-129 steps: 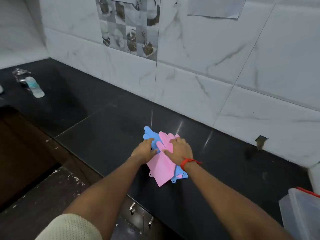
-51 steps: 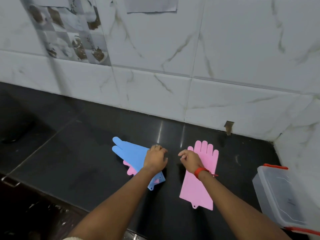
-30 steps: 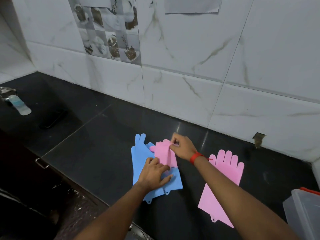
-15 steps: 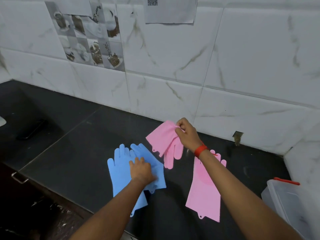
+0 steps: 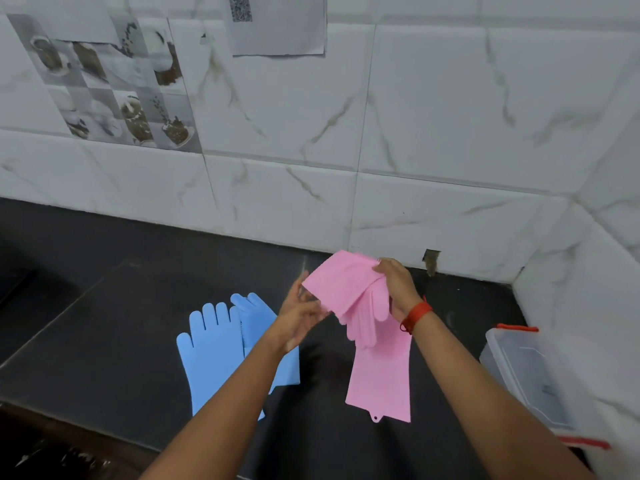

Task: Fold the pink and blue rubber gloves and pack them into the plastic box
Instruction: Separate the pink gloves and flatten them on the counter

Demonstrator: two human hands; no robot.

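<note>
- Right hand [image 5: 398, 285] pinches the held pink glove [image 5: 346, 292] at its top edge; red wristband [image 5: 415, 315] on that wrist
- Left hand [image 5: 301, 317], at 8 o'clock of the right, pinches the same glove's lower corner; glove is clear of the black counter [image 5: 104, 323], fingers hanging down
- Second pink glove [image 5: 381, 382] lies flat at 6 o'clock of the held one
- Two blue gloves [image 5: 211, 358] lie flat, overlapping, at 9 o'clock of it
- Plastic box [image 5: 526, 379] at 3 o'clock, by the wall; no glove in it

Head-worn wide-angle camera looks forward and down, near the glossy black stone surface [image 5: 104, 323], facing the white marble-tiled wall [image 5: 433, 116].
</note>
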